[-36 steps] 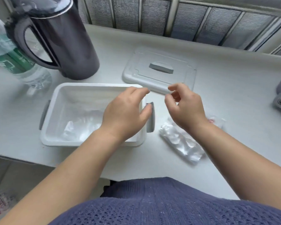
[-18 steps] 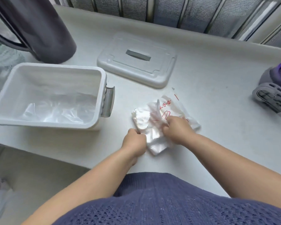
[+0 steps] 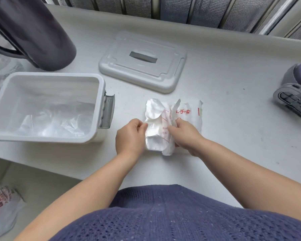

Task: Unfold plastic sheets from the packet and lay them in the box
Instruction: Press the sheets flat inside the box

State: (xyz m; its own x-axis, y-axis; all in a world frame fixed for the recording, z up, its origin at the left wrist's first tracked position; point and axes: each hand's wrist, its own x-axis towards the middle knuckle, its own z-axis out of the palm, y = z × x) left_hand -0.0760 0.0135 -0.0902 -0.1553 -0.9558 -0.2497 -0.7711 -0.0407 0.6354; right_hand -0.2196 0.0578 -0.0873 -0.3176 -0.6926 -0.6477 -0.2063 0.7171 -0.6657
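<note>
Left grip [image 3: 130,134] and right grip [image 3: 185,135] both pinch the packet [image 3: 161,117]; box [image 3: 101,87] holds crumpled plastic sheets [image 3: 56,122]

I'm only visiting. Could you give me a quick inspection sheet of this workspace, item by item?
Surface: white counter, things spread across it.
Job's things: open box with crumpled sheets inside; lid lying beside it; packet with folded sheets sticking out.
Clutter: dark jug; grey-purple device.
Grippers: left hand pinches folded sheets; right hand grips packet.
Cables: nothing seen.
Surroundings: mesh window screens behind counter.
</note>
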